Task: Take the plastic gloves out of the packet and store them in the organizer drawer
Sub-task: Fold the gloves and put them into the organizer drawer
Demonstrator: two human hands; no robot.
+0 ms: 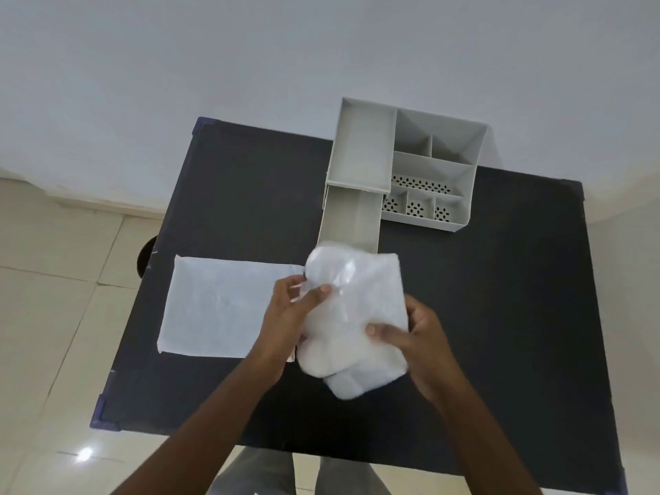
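A thick wad of translucent white plastic gloves [351,316] is held above the middle of the black table. My left hand [289,312] pinches its left edge with thumb and fingers. My right hand [414,334] grips its right side, thumb on top. The flat, pale packet [218,309] lies on the table to the left, its right end hidden behind my left hand. The grey organizer [439,162] stands at the table's far side, and its long drawer [351,219] is pulled out toward me, its near end hidden behind the gloves.
The black table [500,316] has purple corner caps and sits against a white wall. The organizer's other compartments, some with perforated floors, hold nothing I can see. A dark round object [147,257] pokes out beyond the table's left edge. Tiled floor lies left and right.
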